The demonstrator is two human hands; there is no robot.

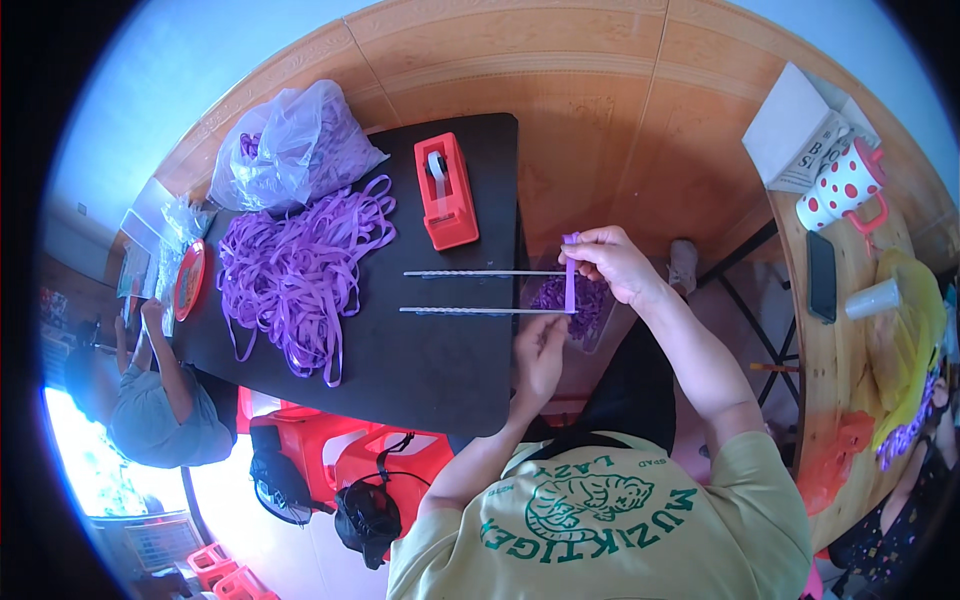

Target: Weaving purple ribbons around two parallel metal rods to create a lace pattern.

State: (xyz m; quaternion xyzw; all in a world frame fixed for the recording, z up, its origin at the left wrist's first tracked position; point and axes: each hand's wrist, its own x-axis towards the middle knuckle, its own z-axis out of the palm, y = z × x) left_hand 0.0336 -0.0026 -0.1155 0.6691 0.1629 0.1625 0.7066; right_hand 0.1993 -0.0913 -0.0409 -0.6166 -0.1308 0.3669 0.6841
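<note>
Two thin twisted metal rods (470,311) lie parallel on the black table and reach past its right edge. A short strip of purple ribbon (570,290) spans the rod ends. My right hand (612,262) is closed in a pinch on the ribbon's far end, beside the farther rod. Just below the nearer rod's tip, my left hand (540,360) has its fingers drawn together; what they hold, if anything, is hidden. Under my hands, lower down, a container holds many small purple pieces (588,308).
On the black table (440,370) lie a heap of purple ribbon (300,270), a filled plastic bag (290,150) and a red tape dispenser (446,190). A wooden table (825,400) at right bears a phone (821,275) and a dotted cup (840,185). Other people sit at far left and right.
</note>
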